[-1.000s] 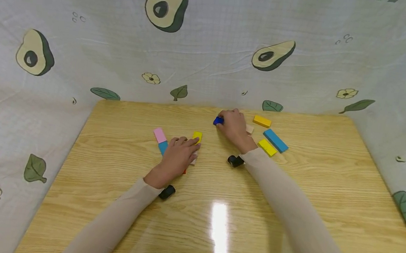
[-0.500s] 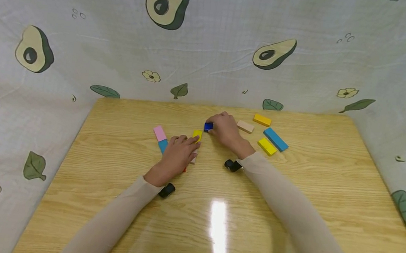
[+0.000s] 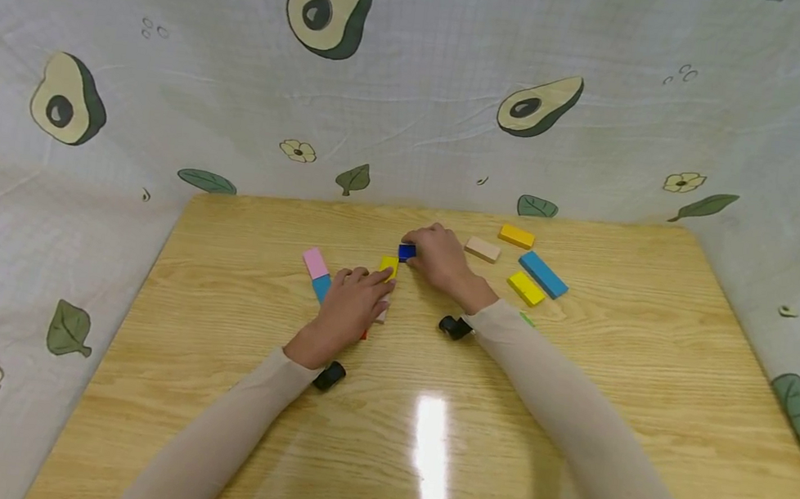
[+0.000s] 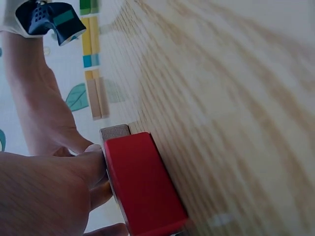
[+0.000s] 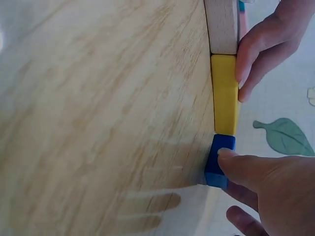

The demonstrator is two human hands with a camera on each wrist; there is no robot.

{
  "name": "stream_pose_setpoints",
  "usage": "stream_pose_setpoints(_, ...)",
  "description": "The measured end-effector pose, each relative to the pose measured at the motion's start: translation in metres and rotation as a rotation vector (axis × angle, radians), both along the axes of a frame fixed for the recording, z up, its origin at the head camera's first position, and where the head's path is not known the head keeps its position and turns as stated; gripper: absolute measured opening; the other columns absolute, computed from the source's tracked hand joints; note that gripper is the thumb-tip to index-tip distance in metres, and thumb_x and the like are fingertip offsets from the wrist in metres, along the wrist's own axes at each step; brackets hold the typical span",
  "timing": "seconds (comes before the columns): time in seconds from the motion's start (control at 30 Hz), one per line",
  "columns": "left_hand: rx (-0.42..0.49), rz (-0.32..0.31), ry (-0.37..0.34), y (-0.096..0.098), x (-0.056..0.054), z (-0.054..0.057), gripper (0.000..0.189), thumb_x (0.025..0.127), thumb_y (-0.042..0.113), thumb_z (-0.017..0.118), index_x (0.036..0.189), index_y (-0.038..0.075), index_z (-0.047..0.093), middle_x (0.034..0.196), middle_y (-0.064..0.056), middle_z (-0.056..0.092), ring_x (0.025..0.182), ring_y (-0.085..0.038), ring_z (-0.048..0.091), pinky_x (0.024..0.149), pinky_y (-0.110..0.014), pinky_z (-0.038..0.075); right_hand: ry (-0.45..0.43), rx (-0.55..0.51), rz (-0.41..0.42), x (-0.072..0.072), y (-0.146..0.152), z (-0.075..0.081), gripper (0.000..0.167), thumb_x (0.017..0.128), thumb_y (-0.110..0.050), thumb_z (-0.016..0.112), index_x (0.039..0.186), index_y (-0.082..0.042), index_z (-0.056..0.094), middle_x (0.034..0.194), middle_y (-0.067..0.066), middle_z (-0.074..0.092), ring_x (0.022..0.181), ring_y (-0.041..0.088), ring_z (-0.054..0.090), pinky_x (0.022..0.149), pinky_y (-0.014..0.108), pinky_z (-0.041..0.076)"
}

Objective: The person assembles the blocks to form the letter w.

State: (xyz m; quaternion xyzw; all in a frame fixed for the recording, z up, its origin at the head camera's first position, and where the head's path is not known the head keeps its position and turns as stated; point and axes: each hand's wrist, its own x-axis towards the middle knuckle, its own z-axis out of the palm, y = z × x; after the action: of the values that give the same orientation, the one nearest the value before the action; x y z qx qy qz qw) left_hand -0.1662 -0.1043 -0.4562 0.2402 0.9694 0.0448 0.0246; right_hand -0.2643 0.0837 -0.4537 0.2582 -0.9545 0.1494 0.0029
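Observation:
My right hand (image 3: 439, 260) pinches a dark blue block (image 5: 215, 164) between thumb and fingers. In the right wrist view the blue block's end meets, or nearly meets, the end of a yellow block (image 5: 225, 96). My left hand (image 3: 351, 303) lies over a group of blocks with its fingers extended, and its fingertips touch the yellow block. A pale wooden block (image 5: 222, 27) continues from the yellow one. Near the left hand's thumb, a red block (image 4: 142, 184) shows in the left wrist view. The left hand hides part of this group in the head view.
Left of the left hand lie a pink block (image 3: 314, 263) and a light blue block (image 3: 322, 287). On the right are a beige block (image 3: 483, 249), an orange block (image 3: 517, 236), a long blue block (image 3: 543, 275), another yellow block (image 3: 525, 288) and a partly covered green block (image 3: 527, 319).
My right hand has moved left and slightly nearer with the dark blue block, to the end of the yellow block. The beige and green blocks have come into fuller view. My left hand stays put.

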Motion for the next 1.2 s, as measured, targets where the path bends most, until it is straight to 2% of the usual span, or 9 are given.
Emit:
stream_pose_setpoints(0.2,0.007,0.006,-0.014,0.000,0.000,0.000,0.045,0.110,0.030,0.059,0.153,0.016,0.060,0.164,-0.002,0.047,0.140,-0.034,0.051,0.116,-0.056,0.039,0.001,-0.037,-0.011,0.007,0.016,0.006,0.038,0.097,-0.013,0.079,0.134,-0.004,0.073,0.134,0.014,0.072,0.121,0.038,0.063,0.108,0.054,0.048)
stream_pose_setpoints(0.43,0.007,0.010,-0.015,-0.001,0.001,-0.001,0.044,0.111,0.030,0.058,0.152,0.016,0.060,0.165,-0.001,0.047,0.140,-0.034,0.052,0.115,-0.054,0.040,-0.043,-0.067,-0.012,0.022,0.054,0.017,0.039,0.097,-0.007,0.076,0.135,0.000,0.070,0.136,0.019,0.070,0.124,0.041,0.061,0.109,0.056,0.047)
stream_pose_setpoints(0.77,0.020,0.005,-0.018,-0.001,0.001,0.000,0.043,0.111,0.029,0.057,0.152,0.016,0.060,0.164,-0.001,0.048,0.139,-0.033,0.052,0.115,-0.054,0.041,-0.082,-0.061,-0.031,0.043,0.107,0.015,0.043,0.095,-0.006,0.079,0.136,0.002,0.069,0.138,0.021,0.068,0.129,0.043,0.060,0.112,0.058,0.045)
stream_pose_setpoints(1.0,0.022,0.006,-0.017,-0.001,0.001,-0.001,0.043,0.111,0.029,0.057,0.152,0.016,0.060,0.164,-0.001,0.047,0.139,-0.033,0.052,0.115,-0.054,0.041,-0.046,-0.082,-0.012,0.062,0.133,0.016,0.043,0.094,-0.006,0.080,0.133,0.007,0.068,0.133,0.025,0.069,0.123,0.045,0.062,0.107,0.058,0.048)
stream_pose_setpoints(1.2,0.029,0.003,-0.018,-0.001,0.001,-0.003,0.043,0.111,0.029,0.057,0.152,0.016,0.061,0.164,-0.001,0.047,0.139,-0.033,0.052,0.115,-0.054,0.041,-0.026,-0.071,0.009,0.078,0.151,0.016,0.042,0.093,-0.008,0.081,0.130,0.007,0.069,0.126,0.023,0.072,0.118,0.042,0.065,0.103,0.057,0.051)
